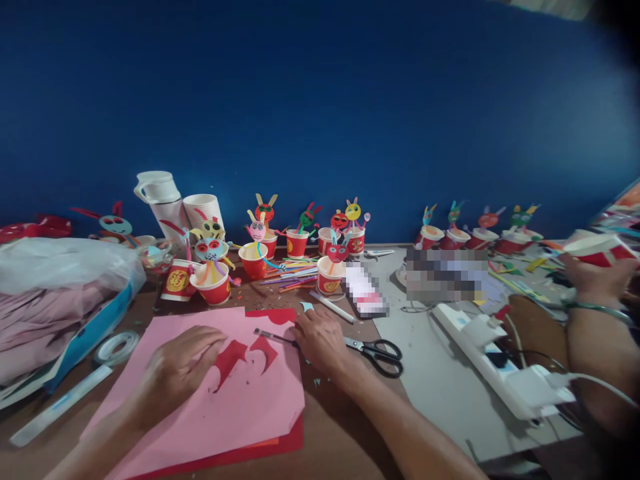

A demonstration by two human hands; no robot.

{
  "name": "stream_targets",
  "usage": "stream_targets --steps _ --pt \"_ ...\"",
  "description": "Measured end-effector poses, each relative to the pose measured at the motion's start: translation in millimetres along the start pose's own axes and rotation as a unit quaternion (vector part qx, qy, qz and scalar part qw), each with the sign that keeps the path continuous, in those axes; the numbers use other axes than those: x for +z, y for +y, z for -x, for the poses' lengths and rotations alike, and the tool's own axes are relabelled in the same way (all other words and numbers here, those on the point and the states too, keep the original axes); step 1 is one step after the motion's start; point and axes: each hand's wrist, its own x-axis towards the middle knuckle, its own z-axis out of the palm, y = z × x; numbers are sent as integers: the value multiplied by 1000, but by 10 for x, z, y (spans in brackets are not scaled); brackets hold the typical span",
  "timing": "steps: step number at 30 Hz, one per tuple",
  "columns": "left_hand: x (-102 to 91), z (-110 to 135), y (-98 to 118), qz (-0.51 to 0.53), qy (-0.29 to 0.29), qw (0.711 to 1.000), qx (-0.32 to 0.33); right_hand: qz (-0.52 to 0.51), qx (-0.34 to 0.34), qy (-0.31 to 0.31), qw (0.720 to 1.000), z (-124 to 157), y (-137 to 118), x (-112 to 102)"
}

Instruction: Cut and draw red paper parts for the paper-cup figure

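Note:
My left hand is over a pink paper sheet, its thumb and fingers together at the edge of a cut red paper piece. A second, curved red paper scrap lies just right of it. My right hand rests at the sheet's right edge with curled fingers, shut on a slim craft knife whose tip points left over the paper. Scissors with black handles lie beside my right wrist, their blades partly hidden under it. Red paper shows beneath the pink sheet.
Red paper cups with paper-faced figures stand along the back. A phone, marker, tape roll and power strip lie around. At right, another person's hand holds a paper cup.

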Motion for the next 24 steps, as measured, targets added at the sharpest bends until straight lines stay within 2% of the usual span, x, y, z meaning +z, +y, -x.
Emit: stream_targets --steps 4,6,8,11,16,21,24 --pt "223 -253 192 58 -57 996 -43 -11 -6 -1 1000 29 -81 21" --pt "316 -413 301 95 -87 985 -111 -16 -9 -1 1000 39 -90 9" --pt "435 -606 402 149 -102 964 -196 -21 -11 -1 1000 45 -71 -8" --pt "703 -919 502 259 -138 919 -263 -29 -14 -2 999 50 -31 -16" --pt "1166 -1344 588 296 -145 906 -267 -40 -14 -8 999 50 -71 28" --pt "1375 -1592 693 324 -134 902 -253 -69 -9 -3 998 47 -130 60" --pt "1522 -1659 679 346 -125 899 -237 -81 -8 0 997 43 -119 76"
